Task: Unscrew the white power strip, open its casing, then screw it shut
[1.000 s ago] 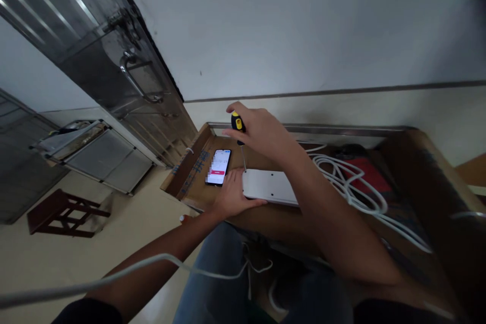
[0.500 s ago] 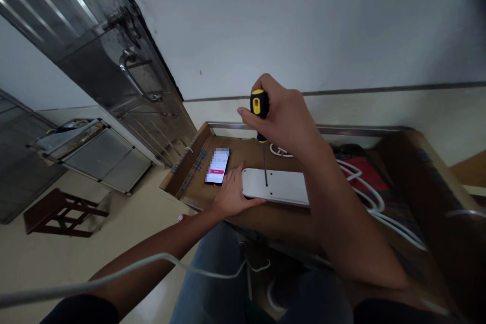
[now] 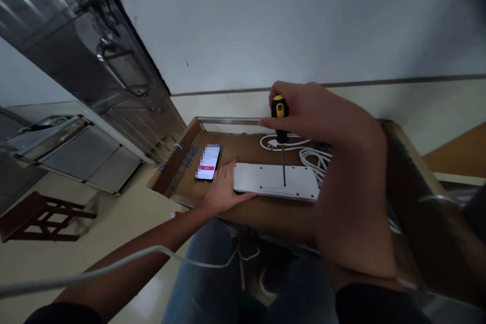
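One screwdriver (image 3: 281,134) is held in your right grip (image 3: 315,111), fingers and thumb closed about its handle, the shaft pointing nearly straight down. Its tip meets the white panel (image 3: 271,177) at a dark spot right of the panel's middle. That line matters most: the panel lies directly below your right grip and reaches away to its left, long axis running left to right on the bench (image 3: 277,218), so the upright shaft crosses it at close to a right angle.

Your left grip (image 3: 224,190) is the nearer one, touching the panel's left end, thumb lying along the near edge and fingers spread beside the far corner (braced against it, by the look of things, not wrapped around it). Other dark spots are scattered along the face.

Farther out, a phone (image 3: 208,164) lies left of your left grip, its screen partly blurred out. Past the panel's far edge is a white cable (image 3: 317,158), looped, its right part cut off from view by your right forearm (image 3: 357,187). You can't make out whether the tip sits in a screw or an open hole, and the fingers behind the handle are mostly hidden.
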Demonstrator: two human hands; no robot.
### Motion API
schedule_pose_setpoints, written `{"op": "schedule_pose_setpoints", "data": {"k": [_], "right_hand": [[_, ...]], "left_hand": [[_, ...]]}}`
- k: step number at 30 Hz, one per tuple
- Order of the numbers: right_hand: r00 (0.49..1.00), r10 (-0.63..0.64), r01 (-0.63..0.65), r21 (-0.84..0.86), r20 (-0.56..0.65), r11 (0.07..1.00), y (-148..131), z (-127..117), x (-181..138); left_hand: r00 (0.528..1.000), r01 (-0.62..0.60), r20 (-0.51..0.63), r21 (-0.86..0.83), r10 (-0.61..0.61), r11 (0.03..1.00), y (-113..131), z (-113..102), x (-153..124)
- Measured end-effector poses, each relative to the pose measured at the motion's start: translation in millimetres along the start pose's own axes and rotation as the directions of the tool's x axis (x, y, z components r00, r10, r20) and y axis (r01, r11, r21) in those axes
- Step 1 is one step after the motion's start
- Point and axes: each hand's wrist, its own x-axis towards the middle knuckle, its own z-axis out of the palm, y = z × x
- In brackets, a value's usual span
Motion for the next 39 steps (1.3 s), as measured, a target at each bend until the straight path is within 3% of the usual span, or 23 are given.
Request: {"op": "schedule_pose_setpoints", "data": {"k": [9, 27, 39], "right_hand": [[0.995, 0.094, -0.092, -0.04, 0.04, 0.995, 15.0, -12.2, -10.6], [0.996, 0.076, -0.074, -0.03, 0.043, 0.997, 27.0, -19.9, -16.3], [0.991, 0.136, -0.136, -0.045, 0.012, 0.99, 25.4, -24.5, -22.3]], "left_hand": [[0.996, -0.074, -0.049, 0.072, 0.077, 0.995, -6.5, 5.1, 0.2], [0.994, -0.017, -0.103, 0.088, 0.026, 0.996, -10.4, 11.7, 2.2], [0.993, -0.002, -0.12, 0.097, 0.014, 0.995, -9.7, 13.4, 4.0]]}}
